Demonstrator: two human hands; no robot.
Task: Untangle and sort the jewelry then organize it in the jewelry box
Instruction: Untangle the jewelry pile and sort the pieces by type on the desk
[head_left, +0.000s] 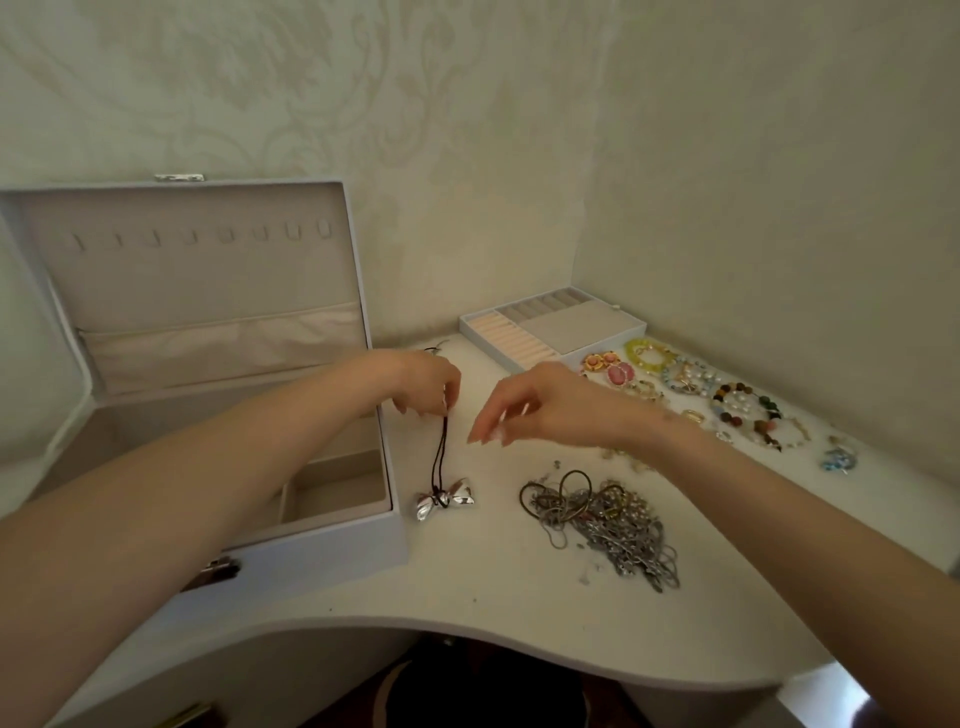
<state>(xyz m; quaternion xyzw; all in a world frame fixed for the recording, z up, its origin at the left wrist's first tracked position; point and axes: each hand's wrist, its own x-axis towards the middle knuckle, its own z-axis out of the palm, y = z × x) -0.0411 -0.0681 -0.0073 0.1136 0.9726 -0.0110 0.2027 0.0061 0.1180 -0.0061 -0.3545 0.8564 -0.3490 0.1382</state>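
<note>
Necklace cord (442, 447) between left fingers (451, 397)

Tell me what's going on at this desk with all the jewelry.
A person is sorting jewelry at a white desk. The left hand pinches the dark cord of a bow pendant necklace, whose silver bow rests on the desk beside the open jewelry box. The right hand hovers open, holding nothing. A tangled chain pile lies in front, and beaded bracelets sit laid out at right near a separate tray.
</note>
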